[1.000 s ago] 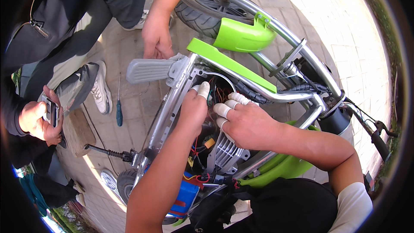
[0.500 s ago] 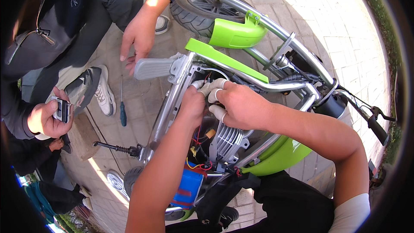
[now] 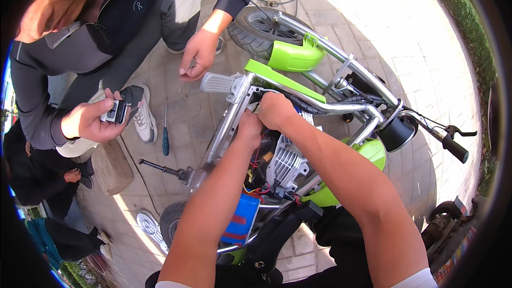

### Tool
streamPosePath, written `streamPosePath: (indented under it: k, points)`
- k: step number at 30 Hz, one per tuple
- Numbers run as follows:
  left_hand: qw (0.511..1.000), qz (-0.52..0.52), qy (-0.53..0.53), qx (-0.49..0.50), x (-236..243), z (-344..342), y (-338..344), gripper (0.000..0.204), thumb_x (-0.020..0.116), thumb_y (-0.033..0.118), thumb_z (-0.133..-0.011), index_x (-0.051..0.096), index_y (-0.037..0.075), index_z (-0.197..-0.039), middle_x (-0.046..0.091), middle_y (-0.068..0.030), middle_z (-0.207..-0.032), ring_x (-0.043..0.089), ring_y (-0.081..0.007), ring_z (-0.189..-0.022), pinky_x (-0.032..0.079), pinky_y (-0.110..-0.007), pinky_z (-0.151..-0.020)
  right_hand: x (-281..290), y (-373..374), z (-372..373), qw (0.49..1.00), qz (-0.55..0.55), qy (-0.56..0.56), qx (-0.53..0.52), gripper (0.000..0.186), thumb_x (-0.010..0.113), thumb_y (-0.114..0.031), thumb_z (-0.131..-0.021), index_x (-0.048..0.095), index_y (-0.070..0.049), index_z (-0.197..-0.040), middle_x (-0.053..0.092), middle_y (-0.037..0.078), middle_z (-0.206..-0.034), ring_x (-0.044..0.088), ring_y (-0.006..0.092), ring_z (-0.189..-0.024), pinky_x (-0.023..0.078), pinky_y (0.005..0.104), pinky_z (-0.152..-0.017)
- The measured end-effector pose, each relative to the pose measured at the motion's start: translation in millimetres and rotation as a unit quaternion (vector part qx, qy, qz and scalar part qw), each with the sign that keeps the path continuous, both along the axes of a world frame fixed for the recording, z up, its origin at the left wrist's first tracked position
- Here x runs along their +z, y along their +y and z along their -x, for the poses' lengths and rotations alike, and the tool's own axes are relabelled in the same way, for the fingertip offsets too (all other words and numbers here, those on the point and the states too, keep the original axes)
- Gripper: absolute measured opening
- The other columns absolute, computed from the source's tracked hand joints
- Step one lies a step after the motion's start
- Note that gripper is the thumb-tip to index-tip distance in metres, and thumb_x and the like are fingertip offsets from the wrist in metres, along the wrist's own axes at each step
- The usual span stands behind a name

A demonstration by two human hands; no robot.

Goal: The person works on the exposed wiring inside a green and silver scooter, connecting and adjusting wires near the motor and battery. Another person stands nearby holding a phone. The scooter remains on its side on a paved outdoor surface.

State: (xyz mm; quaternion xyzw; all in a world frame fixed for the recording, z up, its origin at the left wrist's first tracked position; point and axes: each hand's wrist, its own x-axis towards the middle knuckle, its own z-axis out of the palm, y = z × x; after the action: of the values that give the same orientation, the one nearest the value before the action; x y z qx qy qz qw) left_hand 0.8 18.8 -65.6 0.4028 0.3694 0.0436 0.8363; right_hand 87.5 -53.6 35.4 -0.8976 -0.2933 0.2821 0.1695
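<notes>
Left fingers (image 3: 250,121) and right fingers (image 3: 272,109) are resting tightly curled inside a silver tubular-metal bike frame (image 3: 222,128) over grey paving (image 3: 182,112); cannot tell what they're holding. A pale logo (image 3: 138,6) is marking the dark zipped jacket (image 3: 128,29) opposite.

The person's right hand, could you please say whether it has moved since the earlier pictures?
Yes: relative to the silver, finned metal housing, the right hand has shifted left and up the picture.

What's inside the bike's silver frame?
Inside the silver frame: a ribbed silver housing and coloured wires. The left hand and right hand cover part of it; whatever lies beneath them can't be seen.
</notes>
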Motion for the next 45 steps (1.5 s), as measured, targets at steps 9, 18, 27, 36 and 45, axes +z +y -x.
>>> streamPosePath:
  k: [9, 18, 27, 36, 45]
  points:
    - [1.000, 0.017, 0.012, 0.001, 5.3, -1.4, -3.2, 0.032, 0.059, 0.001, -0.097, 0.052, -0.009, -0.127, 0.065, -0.0192, -0.117, 0.066, -0.0261, -0.103, 0.054, -0.039, -0.089, -17.6, 17.6, 13.1, 0.974, 0.005, 0.008, -0.225, 0.026, 0.066, -0.017, -0.089, 0.075, 0.004, -0.100, 0.073, 0.030, -0.110, 0.071, 0.0435, -0.108, 0.057, 0.0472, -0.095]
    - [0.992, 0.087, -0.011, 0.094, 20.3, 4.9, -1.2, 0.034, 0.057, 0.000, -0.094, 0.058, -0.006, -0.128, 0.065, -0.0185, -0.114, 0.066, -0.0281, -0.101, 0.054, -0.041, -0.089, -25.4, 30.3, 13.4, 0.977, 0.028, 0.005, -0.213, 0.032, 0.067, -0.025, -0.093, 0.076, 0.003, -0.106, 0.072, 0.029, -0.114, 0.070, 0.0428, -0.111, 0.056, 0.0481, -0.096]
    - [0.998, 0.030, 0.009, 0.047, -22.7, 5.2, 9.8, 0.048, 0.051, 0.003, -0.089, 0.053, -0.010, -0.135, 0.062, -0.0255, -0.123, 0.062, -0.0319, -0.109, 0.050, -0.042, -0.093, -37.3, 45.7, 18.7, 0.956, -0.046, 0.040, -0.288, 0.024, 0.061, -0.010, -0.086, 0.071, 0.012, -0.087, 0.072, 0.026, -0.086, 0.072, 0.0379, -0.075, 0.057, 0.0462, -0.065]
    - [0.999, 0.037, 0.023, 0.010, 4.9, -0.1, -3.5, 0.038, 0.055, 0.009, -0.089, 0.061, -0.008, -0.122, 0.065, -0.0228, -0.110, 0.063, -0.0290, -0.095, 0.050, -0.043, -0.081, -42.4, 36.4, 4.7, 0.941, -0.003, 0.050, -0.335, 0.024, 0.059, -0.010, -0.084, 0.071, 0.010, -0.083, 0.073, 0.028, -0.085, 0.073, 0.0400, -0.075, 0.058, 0.0473, -0.069]
    - [0.999, 0.045, -0.006, -0.015, -19.0, -7.1, -3.7, 0.028, 0.056, 0.011, -0.090, 0.067, -0.007, -0.109, 0.066, -0.0196, -0.099, 0.062, -0.0267, -0.086, 0.048, -0.045, -0.070, -48.1, 34.2, -1.4, 0.952, 0.025, 0.038, -0.303, 0.027, 0.060, -0.011, -0.084, 0.074, 0.010, -0.094, 0.074, 0.029, -0.099, 0.074, 0.0435, -0.092, 0.058, 0.0471, -0.078]
